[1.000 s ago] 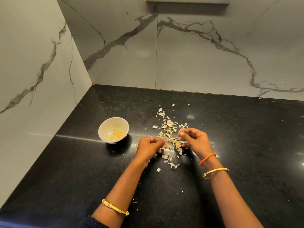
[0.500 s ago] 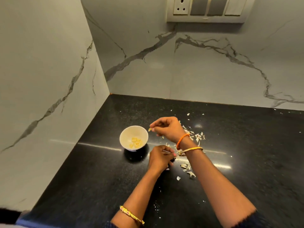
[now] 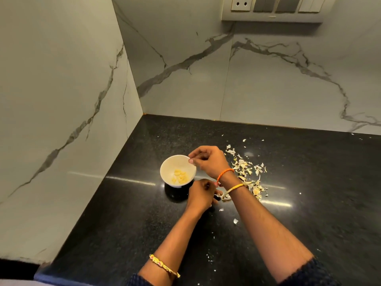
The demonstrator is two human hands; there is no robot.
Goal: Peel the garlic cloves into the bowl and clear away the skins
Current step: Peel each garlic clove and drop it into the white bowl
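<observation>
A small white bowl (image 3: 167, 166) stands on the black counter with several peeled yellow garlic cloves (image 3: 181, 176) in it. My right hand (image 3: 208, 162) hovers over the bowl's right rim, thumb and forefinger tips close together above the inside, with no clove showing between them. My left hand (image 3: 201, 195) rests on the counter just in front of the bowl, fingers curled round a small pale scrap of garlic skin (image 3: 219, 195) at its fingertips. A loose heap of garlic skins (image 3: 245, 169) lies to the right of my right wrist.
The black counter (image 3: 309, 182) sits in a corner, with marble walls at the left and the back. A switch panel (image 3: 272, 9) is on the back wall. Stray skin flakes (image 3: 235, 221) dot the counter near my forearms.
My right hand carried a peeled clove left from the skin heap to the bowl's rim, and the clove no longer shows in its fingers. My left hand stayed in place. The view rose.
</observation>
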